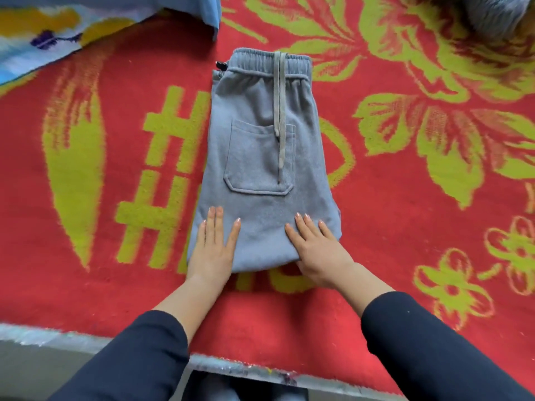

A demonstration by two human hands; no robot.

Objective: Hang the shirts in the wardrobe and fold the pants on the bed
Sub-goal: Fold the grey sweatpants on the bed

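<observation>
Both hands flat on folded pants

The grey pants [262, 157] lie folded on the red bed cover [405, 198], waistband away from the person. The left hand [215, 247] and right hand [315, 250] press the near edge with straight fingers, gripping nothing.

It was a bedroom at home. A red bed blanket [390, 250] with yellow flowers lay under folded pants [260, 111].
</observation>
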